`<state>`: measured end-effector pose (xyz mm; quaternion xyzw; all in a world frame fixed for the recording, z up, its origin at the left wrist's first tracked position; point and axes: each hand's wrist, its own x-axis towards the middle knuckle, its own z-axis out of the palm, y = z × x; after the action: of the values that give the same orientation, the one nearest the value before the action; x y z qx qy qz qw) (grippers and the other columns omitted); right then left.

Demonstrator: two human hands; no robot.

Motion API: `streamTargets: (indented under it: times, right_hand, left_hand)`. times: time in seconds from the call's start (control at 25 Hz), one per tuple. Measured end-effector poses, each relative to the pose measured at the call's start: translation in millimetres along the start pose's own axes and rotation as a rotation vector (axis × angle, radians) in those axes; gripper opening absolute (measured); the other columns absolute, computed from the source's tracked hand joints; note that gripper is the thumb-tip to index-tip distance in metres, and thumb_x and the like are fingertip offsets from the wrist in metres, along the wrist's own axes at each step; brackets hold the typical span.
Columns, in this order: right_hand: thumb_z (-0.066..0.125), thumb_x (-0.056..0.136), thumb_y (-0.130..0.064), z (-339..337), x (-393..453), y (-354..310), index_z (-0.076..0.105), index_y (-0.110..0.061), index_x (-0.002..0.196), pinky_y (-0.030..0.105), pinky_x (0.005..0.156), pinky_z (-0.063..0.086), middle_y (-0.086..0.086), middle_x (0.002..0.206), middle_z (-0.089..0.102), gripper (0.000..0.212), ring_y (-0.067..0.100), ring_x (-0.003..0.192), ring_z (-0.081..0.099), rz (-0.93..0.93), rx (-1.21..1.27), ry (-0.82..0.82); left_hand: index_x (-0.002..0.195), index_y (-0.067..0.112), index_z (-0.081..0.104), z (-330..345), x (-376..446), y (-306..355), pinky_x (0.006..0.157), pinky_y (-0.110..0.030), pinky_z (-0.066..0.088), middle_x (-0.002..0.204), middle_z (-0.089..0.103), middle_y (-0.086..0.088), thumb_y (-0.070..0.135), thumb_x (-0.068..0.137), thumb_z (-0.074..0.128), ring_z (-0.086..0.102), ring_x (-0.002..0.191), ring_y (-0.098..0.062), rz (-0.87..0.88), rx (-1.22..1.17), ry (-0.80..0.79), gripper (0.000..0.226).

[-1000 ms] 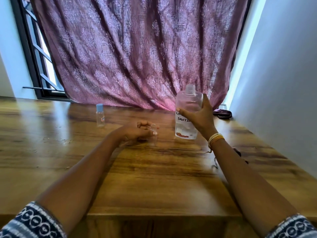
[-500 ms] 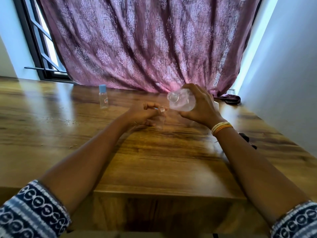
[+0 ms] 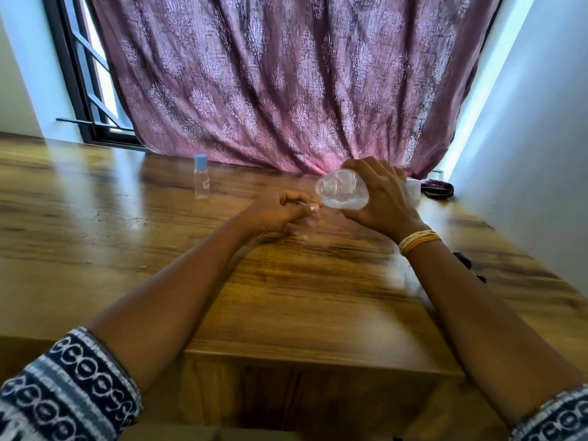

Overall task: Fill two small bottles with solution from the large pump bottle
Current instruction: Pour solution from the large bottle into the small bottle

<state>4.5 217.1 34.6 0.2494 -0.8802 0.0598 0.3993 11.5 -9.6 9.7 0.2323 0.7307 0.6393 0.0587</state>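
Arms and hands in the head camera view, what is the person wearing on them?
Both forearms are bare. At each elbow sits a pushed-up sleeve, the left sleeve and the right sleeve, dark navy with white and pale blue patterned bands. The right wrist carries a stack of thin bangles, yellow and orange. No rings show on the left hand or the right hand.

Mauve damask curtain (image 3: 270,84), blue-capped bottle (image 3: 201,181), wood-grain table (image 3: 302,297).

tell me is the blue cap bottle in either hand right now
No, the blue-capped bottle stands alone on the table, apart from both the left hand and the right hand.
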Motion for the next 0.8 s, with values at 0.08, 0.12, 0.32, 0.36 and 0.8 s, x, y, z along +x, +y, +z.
streamTargets:
  times: [0.08, 0.12, 0.32, 0.36, 0.8]
  right_hand:
    - [0.073, 0.066, -0.047, 0.9, 0.8, 0.2, 0.051, -0.028, 0.119, 0.043, 0.084, 0.041, -0.002, 0.111, 0.059, 0.061, 0.027, 0.098, 0.055, -0.017, -0.028, 0.014]
    - [0.073, 0.066, -0.047, 1.5, 1.1, 0.3, 0.051, -0.027, 0.119, 0.043, 0.084, 0.041, -0.002, 0.111, 0.059, 0.061, 0.027, 0.097, 0.055, -0.024, -0.037, 0.020]
    - [0.073, 0.069, -0.049, 2.0, 2.4, -0.5, 0.054, -0.026, 0.117, 0.042, 0.086, 0.038, -0.002, 0.110, 0.059, 0.057, 0.025, 0.097, 0.055, -0.057, -0.084, 0.033]
    - [0.073, 0.069, -0.050, 2.0, 2.6, -0.7, 0.054, -0.026, 0.117, 0.042, 0.086, 0.038, -0.002, 0.110, 0.059, 0.056, 0.025, 0.097, 0.055, -0.064, -0.094, 0.037]
    - [0.073, 0.071, -0.053, 1.6, 3.3, 0.0, 0.056, -0.026, 0.119, 0.043, 0.086, 0.037, -0.002, 0.113, 0.061, 0.057, 0.025, 0.101, 0.055, -0.091, -0.143, 0.072]
  left_hand:
    - [0.120, -0.006, 0.061, -0.3, -0.9, 0.9, 0.059, -0.023, 0.054, 0.103, 0.070, -0.020, 0.008, 0.090, 0.062, 0.071, 0.075, -0.009, 0.005, 0.013, -0.002, 0.033]
    - [0.120, -0.005, 0.061, -0.7, -1.4, 1.3, 0.064, -0.028, 0.054, 0.107, 0.070, -0.022, 0.009, 0.090, 0.062, 0.070, 0.082, -0.015, 0.001, 0.018, -0.002, 0.034]
    - [0.120, -0.005, 0.062, 0.1, -1.5, 2.2, 0.075, -0.037, 0.049, 0.116, 0.066, -0.027, 0.010, 0.091, 0.061, 0.062, 0.098, -0.027, -0.008, 0.021, -0.009, 0.033]
    - [0.120, -0.005, 0.062, -0.2, -1.6, 2.2, 0.076, -0.037, 0.049, 0.116, 0.066, -0.027, 0.010, 0.091, 0.061, 0.062, 0.098, -0.027, -0.009, 0.019, -0.010, 0.032]
    - [0.118, 0.004, 0.066, -5.5, 0.6, -1.2, 0.077, -0.034, 0.056, 0.114, 0.069, -0.023, 0.016, 0.091, 0.063, 0.067, 0.099, -0.025, -0.020, 0.015, -0.050, 0.030]
